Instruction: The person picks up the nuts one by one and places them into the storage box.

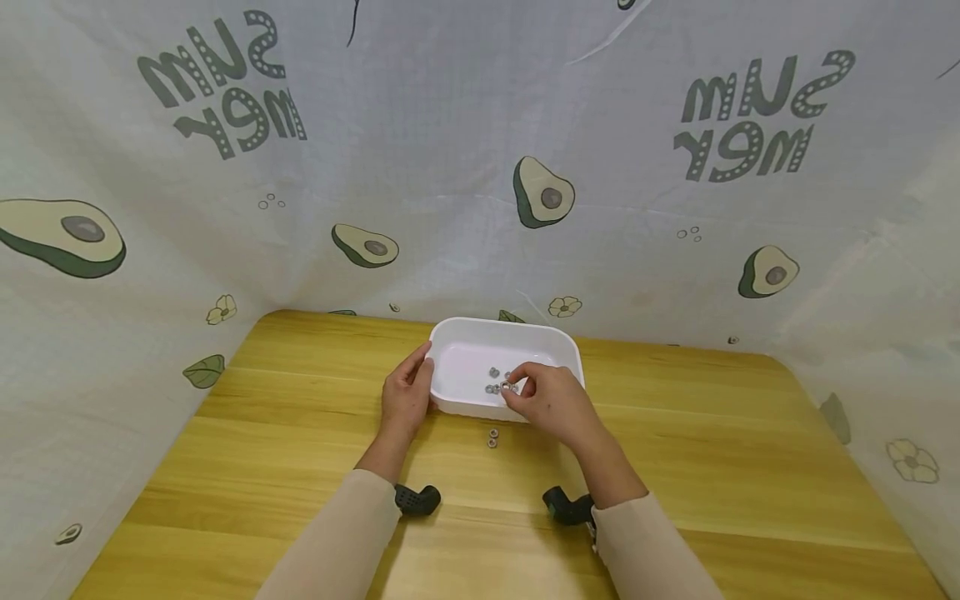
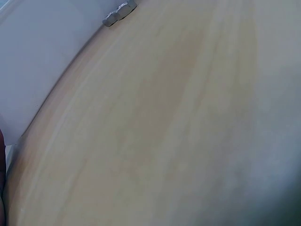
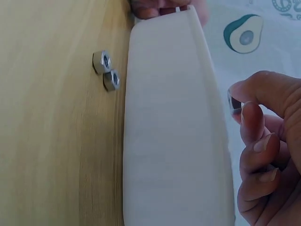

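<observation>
A white plastic tray (image 1: pixel 468 408) sits at the far side of the table, with several metal hex nuts (image 1: pixel 493 372) inside it. My left hand (image 1: pixel 406 398) grips the tray's left end, fingers along its side. Over the tray's near right part, my right hand (image 1: pixel 553 405) pinches one nut (image 3: pixel 234 103) between thumb and fingertip. Seen from the right wrist, that nut is up beside the tray's rim, with the other fingers curled below. Two more nuts (image 1: pixel 492 438) lie together on the table just in front of the tray; the left wrist view catches them (image 2: pixel 119 13) at its top.
The wood-grain table (image 1: pixel 300 467) reaches back to a hanging white cloth (image 1: pixel 450 167) printed with avocados, right behind the tray. Black curved devices (image 1: pixel 417 500) show beside both wrists, below the beige sleeves (image 1: pixel 337 533).
</observation>
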{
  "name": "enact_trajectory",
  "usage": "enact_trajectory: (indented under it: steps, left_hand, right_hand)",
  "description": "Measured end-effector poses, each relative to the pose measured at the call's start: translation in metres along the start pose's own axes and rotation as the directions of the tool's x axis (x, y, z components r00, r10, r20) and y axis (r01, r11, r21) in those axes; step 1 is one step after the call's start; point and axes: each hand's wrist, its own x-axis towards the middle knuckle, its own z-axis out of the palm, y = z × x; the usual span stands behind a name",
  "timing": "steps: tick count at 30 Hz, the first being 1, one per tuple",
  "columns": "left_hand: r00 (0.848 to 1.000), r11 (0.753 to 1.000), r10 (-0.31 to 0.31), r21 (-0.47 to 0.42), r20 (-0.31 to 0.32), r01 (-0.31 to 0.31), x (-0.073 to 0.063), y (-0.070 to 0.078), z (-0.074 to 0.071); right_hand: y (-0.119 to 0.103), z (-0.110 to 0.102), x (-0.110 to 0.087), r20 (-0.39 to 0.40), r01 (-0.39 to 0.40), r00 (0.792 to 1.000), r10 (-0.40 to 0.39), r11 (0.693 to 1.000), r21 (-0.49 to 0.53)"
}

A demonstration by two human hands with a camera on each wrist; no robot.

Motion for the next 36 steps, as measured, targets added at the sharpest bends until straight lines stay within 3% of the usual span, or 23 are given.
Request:
enact_trajectory:
  steps: [13, 22, 36]
  left_hand:
    - [1.000, 1.000, 0.009, -0.007, 0.006, -0.009, 0.001, -0.001, 0.000]
    - [1.000, 1.000, 0.002, -0.006, 0.006, -0.002, 0.002, -0.001, 0.000]
    - [1.000, 1.000, -0.002, 0.002, 0.011, 0.002, 0.002, -0.001, -0.001]
  right_hand:
    - [0.008, 0.006, 0.035, 0.038, 0.012, 0.999, -0.012, 1.000, -0.013]
    - [0.009, 0.009, 0.061, 0.071, -0.041, 0.997, 0.043, 0.999, -0.031]
    - [0.011, 0.013, 0.066, 0.088, -0.092, 0.992, 0.094, 0.995, -0.024]
